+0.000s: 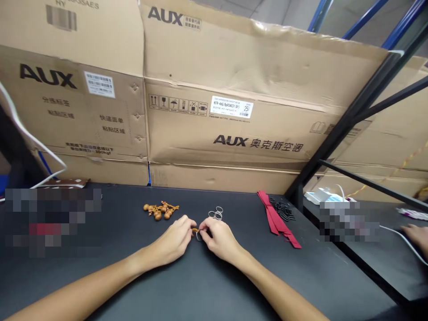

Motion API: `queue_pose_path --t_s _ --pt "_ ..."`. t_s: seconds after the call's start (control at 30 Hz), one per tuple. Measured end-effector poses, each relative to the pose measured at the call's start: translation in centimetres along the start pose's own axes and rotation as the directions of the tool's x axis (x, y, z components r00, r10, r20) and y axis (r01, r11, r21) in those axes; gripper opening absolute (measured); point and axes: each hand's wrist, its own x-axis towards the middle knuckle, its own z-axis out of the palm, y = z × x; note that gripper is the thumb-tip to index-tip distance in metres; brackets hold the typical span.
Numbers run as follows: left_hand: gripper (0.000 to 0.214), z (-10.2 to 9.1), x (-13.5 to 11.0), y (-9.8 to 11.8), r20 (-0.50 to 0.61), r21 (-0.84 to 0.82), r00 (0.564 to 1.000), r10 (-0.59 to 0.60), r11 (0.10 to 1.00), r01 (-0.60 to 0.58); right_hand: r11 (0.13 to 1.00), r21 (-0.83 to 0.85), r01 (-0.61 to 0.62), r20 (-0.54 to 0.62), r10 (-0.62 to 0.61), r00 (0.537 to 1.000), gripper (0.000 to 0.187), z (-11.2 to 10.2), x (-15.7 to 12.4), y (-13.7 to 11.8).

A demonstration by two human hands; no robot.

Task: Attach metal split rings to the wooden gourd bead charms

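Observation:
My left hand [176, 239] and my right hand [219, 238] meet at the middle of the black table [200, 285], fingers pinched together. Between the fingertips sits a small orange-brown cord piece [195, 230] and a metal ring [199, 236]. My left hand pinches the cord piece; my right hand pinches the ring. A pile of small wooden gourd charms [160, 209] lies just beyond my left hand. A few loose metal key rings [216, 213] lie just beyond my right hand.
Red ribbon strips [277, 219] and black loops [283, 209] lie to the right. Large AUX cardboard boxes [234, 111] wall off the back. A black shelf post [354, 111] slants at right. Another person's hand [417, 235] rests on the neighbouring table.

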Motion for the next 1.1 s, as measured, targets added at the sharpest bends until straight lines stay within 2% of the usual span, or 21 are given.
queue_pose_path --t_s 0.13,0.33,0.5,0.57,0.63,0.73,0.9,0.93,1.0,1.1 --pt "0.026 -0.2 0.1 0.5 0.061 0.077 0.998 -0.014 0.997 0.009 0.985 0.155 -0.074 0.015 0.073 0.997 0.012 0.2 0.3 -0.1" --pt "0.033 -0.3 0.5 0.5 0.032 0.029 0.999 -0.015 0.999 0.014 0.899 0.424 -0.11 0.029 0.108 0.994 0.012 0.2 0.4 0.0" --pt "0.034 -0.5 0.7 0.5 0.024 -0.126 0.996 -0.085 0.988 0.088 0.938 0.346 0.034 -0.013 -0.031 0.999 0.016 0.0 -0.1 -0.4" --pt "0.034 -0.7 0.7 0.6 0.025 -0.171 0.994 -0.103 0.98 0.106 0.939 0.341 0.053 -0.038 -0.043 0.998 0.015 0.1 -0.2 -0.5" --pt "0.032 -0.8 0.7 0.7 0.012 -0.195 0.994 -0.113 0.974 0.113 0.91 0.414 0.011 -0.043 0.008 0.999 0.012 0.4 -0.1 -0.6" --pt "0.032 -0.9 0.8 0.9 -0.039 -0.2 0.99 -0.136 0.972 0.126 0.84 0.536 -0.084 -0.014 0.108 0.994 0.019 0.5 0.1 -0.7" --pt "0.027 -0.9 0.7 1.0 -0.093 -0.114 0.989 -0.113 0.988 0.102 0.864 0.499 -0.066 -0.203 0.191 0.96 0.023 0.1 0.3 -1.2" --pt "0.027 -0.9 0.7 1.1 -0.096 -0.085 0.991 -0.092 0.993 0.084 0.862 0.502 -0.068 -0.2 0.192 0.961 0.027 0.0 0.3 -1.3" --pt "0.027 -0.9 0.6 1.1 -0.097 -0.033 0.994 -0.056 0.998 0.053 0.838 0.536 -0.105 -0.122 0.2 0.972 0.031 0.0 0.3 -1.4" --pt "0.028 -0.7 0.4 1.1 -0.104 0.019 0.994 -0.035 0.999 0.037 0.781 0.604 -0.156 -0.001 0.197 0.98 0.028 0.3 0.4 -1.4"
